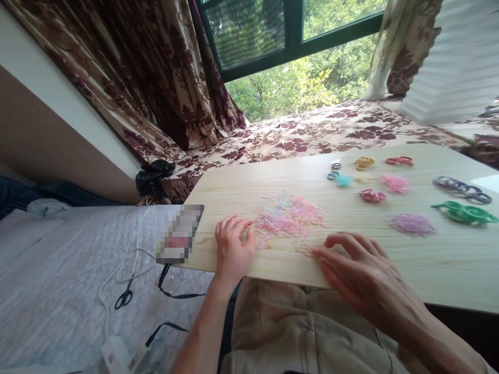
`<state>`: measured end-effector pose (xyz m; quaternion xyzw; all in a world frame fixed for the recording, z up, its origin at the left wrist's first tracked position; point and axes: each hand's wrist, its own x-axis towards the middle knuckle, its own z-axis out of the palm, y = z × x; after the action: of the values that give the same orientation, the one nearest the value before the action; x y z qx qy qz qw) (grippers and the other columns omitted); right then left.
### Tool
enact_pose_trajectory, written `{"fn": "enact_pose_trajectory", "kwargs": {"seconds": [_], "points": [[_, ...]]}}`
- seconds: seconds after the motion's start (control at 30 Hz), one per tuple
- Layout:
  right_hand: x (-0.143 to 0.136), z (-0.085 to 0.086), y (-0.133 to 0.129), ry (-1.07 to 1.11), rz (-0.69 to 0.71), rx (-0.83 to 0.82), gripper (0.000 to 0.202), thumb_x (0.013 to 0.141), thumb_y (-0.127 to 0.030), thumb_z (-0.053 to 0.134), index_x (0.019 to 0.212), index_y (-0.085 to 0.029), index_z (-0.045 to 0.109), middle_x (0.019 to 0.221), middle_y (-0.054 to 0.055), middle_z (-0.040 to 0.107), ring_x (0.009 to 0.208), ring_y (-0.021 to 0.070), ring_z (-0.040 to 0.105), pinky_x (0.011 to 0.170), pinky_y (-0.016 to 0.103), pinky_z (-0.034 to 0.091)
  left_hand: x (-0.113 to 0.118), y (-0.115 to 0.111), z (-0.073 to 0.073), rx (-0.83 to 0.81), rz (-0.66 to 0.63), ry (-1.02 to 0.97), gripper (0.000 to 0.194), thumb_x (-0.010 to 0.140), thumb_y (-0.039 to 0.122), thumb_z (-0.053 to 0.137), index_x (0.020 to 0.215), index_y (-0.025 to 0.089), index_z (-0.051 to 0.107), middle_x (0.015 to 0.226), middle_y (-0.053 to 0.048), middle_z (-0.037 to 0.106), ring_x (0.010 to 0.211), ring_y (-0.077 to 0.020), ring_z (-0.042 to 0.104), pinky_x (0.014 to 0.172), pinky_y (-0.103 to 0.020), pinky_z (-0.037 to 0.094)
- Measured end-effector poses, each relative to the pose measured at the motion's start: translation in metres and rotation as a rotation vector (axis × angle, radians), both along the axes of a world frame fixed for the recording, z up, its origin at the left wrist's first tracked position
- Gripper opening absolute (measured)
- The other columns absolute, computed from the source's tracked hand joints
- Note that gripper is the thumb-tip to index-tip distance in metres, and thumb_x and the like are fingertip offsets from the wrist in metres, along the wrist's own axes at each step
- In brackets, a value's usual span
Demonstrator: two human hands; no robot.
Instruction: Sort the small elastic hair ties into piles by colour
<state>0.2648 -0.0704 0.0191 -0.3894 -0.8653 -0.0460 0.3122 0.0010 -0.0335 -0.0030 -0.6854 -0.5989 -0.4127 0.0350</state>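
A loose heap of thin, short elastic bands, mostly pink with some pale blue, lies on the light wooden board. At the heap's left edge rests my left hand, fingers curved and thumb apart, holding nothing visible. My right hand is low over the board to the right of the heap, fingers spread. Its index fingertip touches a thin pale pink band on the wood. Farther right lie a small purple pile, a pink pile and a small teal pile.
Bundles of larger rings sit on the board: green, dark purple, red, yellow and crimson. A blurred-out flat device lies at the left edge. Scissors and cables lie on the bedding.
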Motion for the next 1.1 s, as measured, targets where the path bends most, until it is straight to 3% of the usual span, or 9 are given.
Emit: {"fn": "enact_pose_trajectory", "kwargs": {"seconds": [0.4, 0.7, 1.1], "points": [[0.005, -0.004, 0.0, 0.118, 0.012, 0.068, 0.014, 0.091, -0.015, 0.055, 0.099, -0.021, 0.065, 0.099, 0.007, 0.061, 0.094, 0.0195, 0.056, 0.078, 0.033, 0.046, 0.0, -0.001, 0.001, 0.004, 0.008, -0.004, 0.016, 0.089, 0.02, 0.055, 0.09, 0.02, 0.071, 0.097, -0.005, 0.075, 0.113, -0.0268, 0.059, 0.106, -0.048, 0.042], [0.001, 0.004, -0.002, -0.006, 0.035, 0.055, 0.029, 0.09, -0.019, 0.057, 0.115, -0.028, 0.068, 0.108, 0.008, 0.064, 0.104, 0.0223, 0.057, 0.082, 0.035, 0.048, -0.001, 0.001, -0.003, 0.023, -0.003, 0.003, 0.017, 0.089, 0.021, 0.054, 0.09, 0.021, 0.071, 0.097, -0.006, 0.075, 0.112, -0.0275, 0.06, 0.105, -0.05, 0.042], [-0.006, 0.005, -0.008, -0.009, -0.106, -0.079, 0.024, 0.091, -0.02, 0.056, 0.109, -0.029, 0.069, 0.115, 0.008, 0.064, 0.11, 0.0245, 0.057, 0.09, 0.04, 0.048, -0.007, 0.007, -0.013, 0.077, -0.028, 0.033, 0.019, 0.089, 0.027, 0.053, 0.087, 0.022, 0.071, 0.094, -0.007, 0.076, 0.108, -0.03, 0.061, 0.101, -0.051, 0.043]]}}
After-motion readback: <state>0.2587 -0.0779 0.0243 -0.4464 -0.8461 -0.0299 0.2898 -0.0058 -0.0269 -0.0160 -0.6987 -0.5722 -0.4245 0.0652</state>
